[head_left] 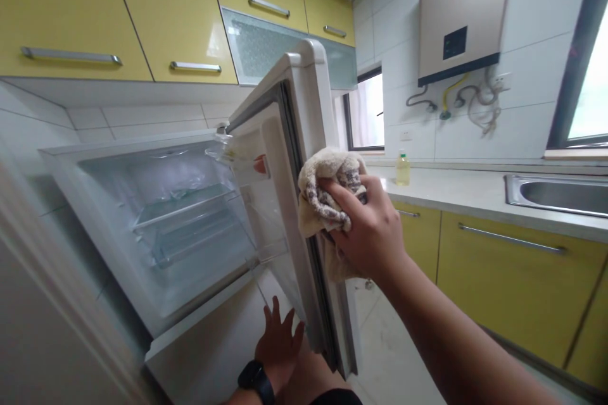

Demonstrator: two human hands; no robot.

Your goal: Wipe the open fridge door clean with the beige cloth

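Head cam: R hand (376, 228) is curled tight round a bunched beige towel (327, 196), holding it against the edge of the open fridge door (306, 98). L hand (279, 338), w/ a dark watch (256, 381) on its wrist, is open, fingers spread, near the door's lower inner side; can't tell if it's touching. Across the rm, the water heater (463, 19) has a small mark up top & a dark display (455, 43), too faint to read.
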